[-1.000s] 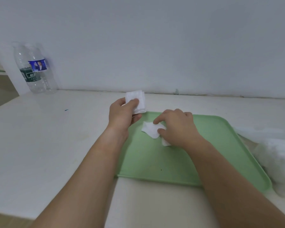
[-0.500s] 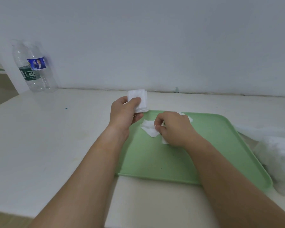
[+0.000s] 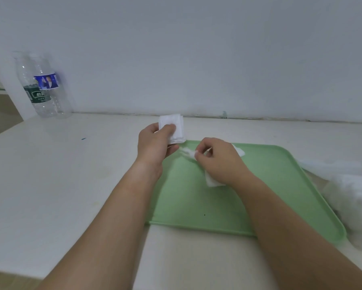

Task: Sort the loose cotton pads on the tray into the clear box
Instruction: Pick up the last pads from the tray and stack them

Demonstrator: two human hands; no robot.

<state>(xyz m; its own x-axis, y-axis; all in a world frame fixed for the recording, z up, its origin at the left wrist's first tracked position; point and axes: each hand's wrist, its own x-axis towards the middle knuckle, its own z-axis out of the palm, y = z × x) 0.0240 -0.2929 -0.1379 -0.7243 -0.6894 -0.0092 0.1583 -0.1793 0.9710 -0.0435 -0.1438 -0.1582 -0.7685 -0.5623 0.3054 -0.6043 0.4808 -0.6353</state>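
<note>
Your left hand holds a small stack of white square cotton pads. Your thumb presses on the front of the stack and your fingers curl behind it. The stack is up in the air, just past the far left corner of the flat green plastic tray.

Your right hand is over the tray with its fingers curled. The thumb and first finger pinch one thin white cotton pad by its edge. The pad points toward your left hand, and the two hands are near each other.

A second white pad lies on the tray, partly under your right hand. A third white pad peeks out behind that hand, near the tray's far edge.

The tray sits on the pale white bench. Two clear plastic water bottles stand far to the left by the wall. A soft white heap sits just beside the tray on the right, too blurry to tell what it is.
</note>
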